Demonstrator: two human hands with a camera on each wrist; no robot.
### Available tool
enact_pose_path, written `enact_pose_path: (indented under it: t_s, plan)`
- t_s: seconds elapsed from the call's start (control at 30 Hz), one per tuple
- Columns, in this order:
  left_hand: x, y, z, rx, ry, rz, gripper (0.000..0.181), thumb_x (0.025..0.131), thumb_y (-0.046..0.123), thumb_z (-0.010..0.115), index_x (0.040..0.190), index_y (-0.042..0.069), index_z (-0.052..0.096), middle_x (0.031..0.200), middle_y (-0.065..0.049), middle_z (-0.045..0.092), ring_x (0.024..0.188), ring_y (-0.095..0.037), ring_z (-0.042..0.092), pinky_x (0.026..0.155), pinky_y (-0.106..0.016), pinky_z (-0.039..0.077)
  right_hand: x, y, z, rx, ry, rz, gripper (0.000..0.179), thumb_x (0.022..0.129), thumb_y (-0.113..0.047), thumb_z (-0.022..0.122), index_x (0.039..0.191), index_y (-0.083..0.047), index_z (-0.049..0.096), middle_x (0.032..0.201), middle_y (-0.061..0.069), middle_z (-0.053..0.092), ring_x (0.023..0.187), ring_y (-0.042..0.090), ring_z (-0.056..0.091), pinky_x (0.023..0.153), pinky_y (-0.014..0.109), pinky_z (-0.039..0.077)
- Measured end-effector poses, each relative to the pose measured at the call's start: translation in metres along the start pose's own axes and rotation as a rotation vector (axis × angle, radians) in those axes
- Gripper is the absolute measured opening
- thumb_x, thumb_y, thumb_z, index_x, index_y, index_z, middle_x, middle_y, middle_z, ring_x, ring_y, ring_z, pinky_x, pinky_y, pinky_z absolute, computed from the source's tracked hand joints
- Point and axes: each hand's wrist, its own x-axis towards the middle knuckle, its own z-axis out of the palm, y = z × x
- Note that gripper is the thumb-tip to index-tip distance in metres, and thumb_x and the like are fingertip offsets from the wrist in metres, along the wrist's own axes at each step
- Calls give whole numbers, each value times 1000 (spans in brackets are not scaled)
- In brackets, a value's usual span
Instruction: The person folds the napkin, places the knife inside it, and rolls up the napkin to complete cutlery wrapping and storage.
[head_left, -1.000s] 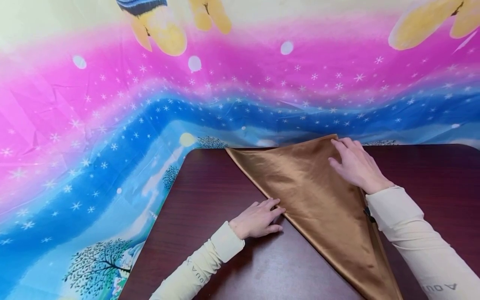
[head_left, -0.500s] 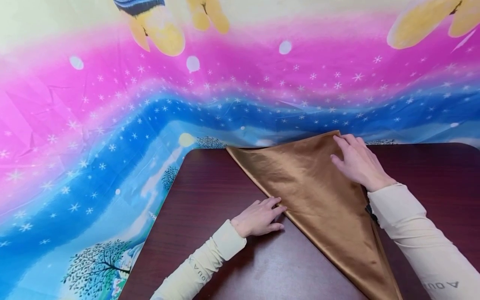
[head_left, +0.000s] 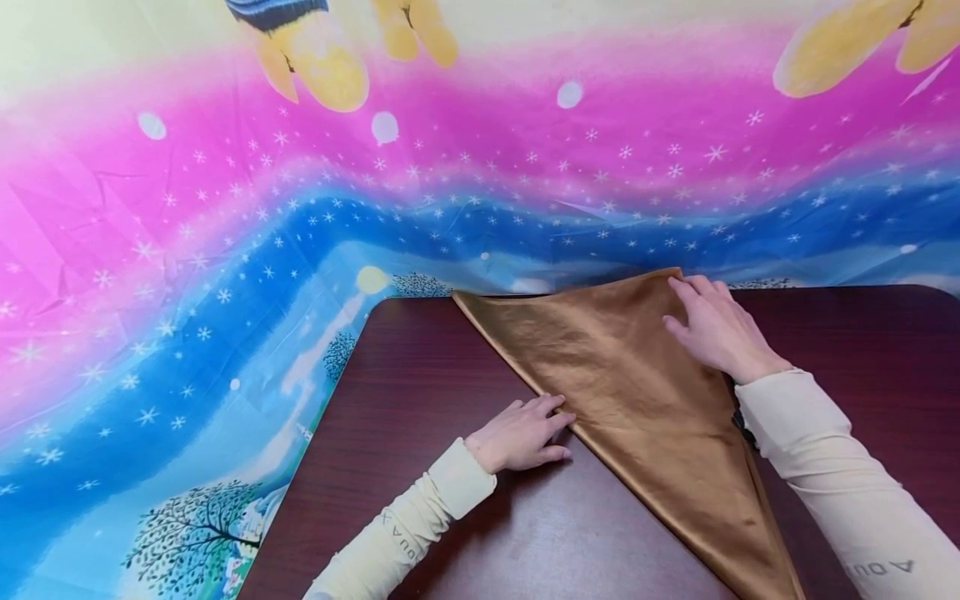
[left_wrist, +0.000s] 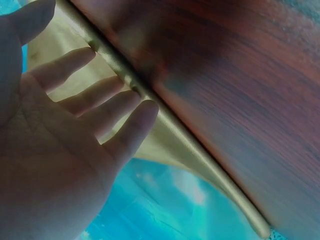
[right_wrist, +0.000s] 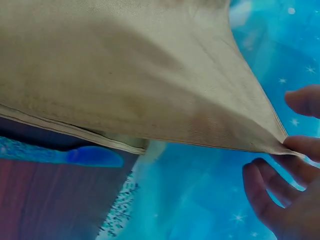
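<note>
A brown satin cloth [head_left: 622,383], folded to a triangle, lies across the table with its upper right corner raised. In the head view my left hand [head_left: 517,433] rests its spread, fairly straight fingertips on the cloth's long folded edge; the left wrist view shows the same fingertips along that rolled fold [left_wrist: 175,122]. My right hand [head_left: 723,329] holds the raised corner at the far side. Seen from the right wrist, the cloth's corner [right_wrist: 270,142] is caught between the fingers of the right hand [right_wrist: 295,195], the thumb standing apart from it.
The dark reddish-brown wooden table [head_left: 375,392] has rounded far corners. Behind it and to the left hangs a printed backdrop [head_left: 487,167] in pink and blue with snowflakes. A small black item [head_left: 740,425] shows beside the right cuff.
The raised corner and my right hand have gone slightly up, then down a little. My left hand stays on the fold, shifted barely to the right in view.
</note>
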Motion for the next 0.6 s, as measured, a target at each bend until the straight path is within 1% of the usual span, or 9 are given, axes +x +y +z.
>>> enact_pose_path:
  t_s: [0.2,0.37,0.6]
  plan:
    - [0,0,1,-5,-18,-11,58,95,53,49,146,24,43,155,-4,35,143,-21,34,109,-43,38,0,8,13,-7,-81,9,65,93,-21,58,146,6,32,145,31,33,127,49,31,95,64,37]
    - [1,0,1,-1,-22,-10,59,95,53,49,146,23,43,155,-5,35,143,-21,34,108,-42,38,-1,15,21,-8,-144,15,67,93,-22,57,146,8,29,149,32,28,126,52,30,94,66,37]
    - [2,0,0,-2,-21,-7,59,95,53,50,146,23,43,154,-5,36,143,-21,34,108,-42,39,0,23,29,-7,-202,17,70,94,-26,55,147,9,26,152,32,21,127,54,27,94,66,36]
